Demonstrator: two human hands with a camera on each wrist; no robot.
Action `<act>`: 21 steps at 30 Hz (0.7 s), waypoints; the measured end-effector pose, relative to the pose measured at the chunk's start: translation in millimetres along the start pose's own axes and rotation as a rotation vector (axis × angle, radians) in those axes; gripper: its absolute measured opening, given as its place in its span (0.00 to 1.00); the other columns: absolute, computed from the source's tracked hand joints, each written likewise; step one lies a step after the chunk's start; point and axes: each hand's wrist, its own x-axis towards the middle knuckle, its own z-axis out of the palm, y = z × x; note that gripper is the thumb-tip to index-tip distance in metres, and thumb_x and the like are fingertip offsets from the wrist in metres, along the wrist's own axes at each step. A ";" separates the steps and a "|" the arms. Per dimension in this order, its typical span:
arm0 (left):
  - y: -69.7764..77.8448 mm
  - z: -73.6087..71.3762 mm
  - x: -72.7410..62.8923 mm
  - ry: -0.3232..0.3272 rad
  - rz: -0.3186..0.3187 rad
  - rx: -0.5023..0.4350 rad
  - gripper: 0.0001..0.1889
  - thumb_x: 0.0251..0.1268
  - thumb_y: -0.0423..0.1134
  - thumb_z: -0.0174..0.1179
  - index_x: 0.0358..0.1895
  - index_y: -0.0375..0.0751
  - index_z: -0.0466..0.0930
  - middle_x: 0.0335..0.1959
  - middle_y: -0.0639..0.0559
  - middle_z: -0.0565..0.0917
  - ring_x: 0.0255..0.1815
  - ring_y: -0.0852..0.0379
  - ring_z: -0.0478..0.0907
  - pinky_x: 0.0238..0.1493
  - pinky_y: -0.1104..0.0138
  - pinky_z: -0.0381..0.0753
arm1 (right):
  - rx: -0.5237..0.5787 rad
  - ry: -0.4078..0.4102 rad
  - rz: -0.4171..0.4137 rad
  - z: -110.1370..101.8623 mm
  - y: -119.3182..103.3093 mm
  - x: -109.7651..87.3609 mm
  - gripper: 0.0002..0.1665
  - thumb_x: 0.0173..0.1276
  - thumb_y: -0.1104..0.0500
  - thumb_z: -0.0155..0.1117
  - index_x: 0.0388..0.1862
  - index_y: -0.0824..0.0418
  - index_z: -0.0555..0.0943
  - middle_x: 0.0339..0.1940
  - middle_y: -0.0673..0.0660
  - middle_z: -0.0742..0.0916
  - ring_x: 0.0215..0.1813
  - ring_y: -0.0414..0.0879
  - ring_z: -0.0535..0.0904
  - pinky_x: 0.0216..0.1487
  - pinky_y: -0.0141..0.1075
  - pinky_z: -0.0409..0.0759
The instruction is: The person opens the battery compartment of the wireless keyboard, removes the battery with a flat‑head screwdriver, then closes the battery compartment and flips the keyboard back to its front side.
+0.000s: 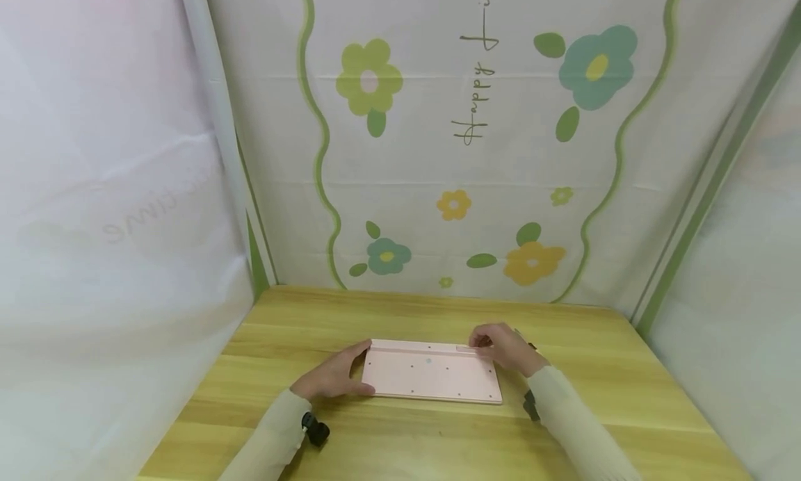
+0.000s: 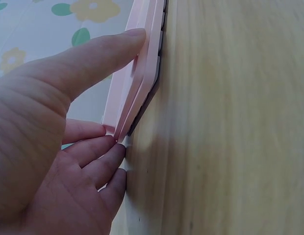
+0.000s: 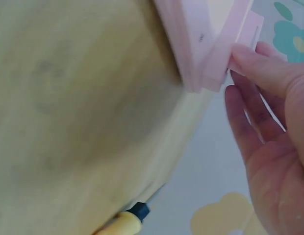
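Observation:
A pink keyboard (image 1: 432,380) lies face down on the wooden table, its back dotted with several small screws. Dark keys (image 2: 154,81) show along its underside in the left wrist view. My left hand (image 1: 334,373) holds its left end, thumb on the near side and fingertips at the far corner. At the far right corner, my right hand (image 1: 503,347) pinches the raised back edge between thumb and fingers, beside a narrow rectangular panel outline (image 1: 464,349). In the right wrist view the thumb lies on the pink ridge (image 3: 225,51); the fingers are partly behind it.
A screwdriver with a yellow handle (image 3: 125,225) and black collar lies on the table beyond my right hand. The wooden table (image 1: 400,439) ends at a flower-printed curtain (image 1: 438,245) behind, with pale curtains at both sides.

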 end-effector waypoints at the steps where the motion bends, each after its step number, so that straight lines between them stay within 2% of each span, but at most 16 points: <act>1: 0.2 0.0 -0.3 -0.002 0.000 -0.008 0.58 0.61 0.55 0.78 0.84 0.32 0.53 0.85 0.34 0.60 0.85 0.34 0.58 0.83 0.41 0.61 | -0.019 0.018 -0.013 0.6 0.8 -1.7 0.08 0.70 0.69 0.71 0.38 0.57 0.87 0.37 0.51 0.90 0.40 0.38 0.83 0.43 0.32 0.85; 5: 0.6 -0.1 -0.1 -0.003 0.001 -0.013 0.58 0.61 0.55 0.78 0.84 0.32 0.52 0.85 0.33 0.59 0.85 0.34 0.58 0.83 0.41 0.60 | -0.016 0.055 -0.029 1.5 5.0 -5.4 0.06 0.73 0.67 0.70 0.40 0.57 0.88 0.38 0.55 0.91 0.41 0.39 0.84 0.45 0.33 0.87; 9: -0.4 -0.7 0.4 0.001 0.008 0.001 0.58 0.61 0.56 0.77 0.84 0.31 0.52 0.85 0.34 0.60 0.85 0.34 0.58 0.83 0.41 0.61 | 0.030 0.061 0.016 -1.5 8.0 -0.9 0.07 0.72 0.69 0.70 0.40 0.58 0.88 0.38 0.56 0.91 0.41 0.40 0.84 0.44 0.32 0.85; 21: -1.6 -0.5 0.7 -0.010 0.014 0.014 0.58 0.62 0.57 0.76 0.84 0.31 0.52 0.85 0.34 0.59 0.85 0.35 0.59 0.83 0.42 0.61 | 0.110 -0.006 0.075 -8.5 16.9 22.8 0.08 0.68 0.76 0.68 0.41 0.67 0.86 0.39 0.62 0.89 0.41 0.48 0.84 0.41 0.33 0.85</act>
